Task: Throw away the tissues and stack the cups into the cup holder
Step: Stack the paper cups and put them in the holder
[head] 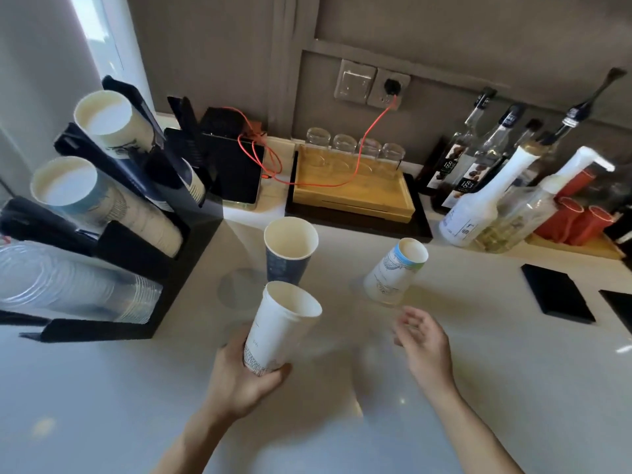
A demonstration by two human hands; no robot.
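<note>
My left hand [239,378] grips a tall white paper cup [280,323] by its base, mouth up, above the white counter [478,371]. Just behind it a dark blue paper cup [289,251] stands upright. To the right a white cup with a light blue band [393,268] rests upside down. My right hand [424,340] hovers open in front of that cup, holding nothing. The black cup holder [191,241] sits at the left with stacks of white paper cups [109,200] and clear plastic cups [68,285] lying in its slots. No tissues are in sight.
A wooden tray [349,189] with several upturned glasses stands at the back, crossed by a red cable [369,131]. A dark tablet [239,172] lies left of it. Syrup bottles [478,186] and red cups [578,217] crowd the back right. Two black coasters [557,292] lie at right.
</note>
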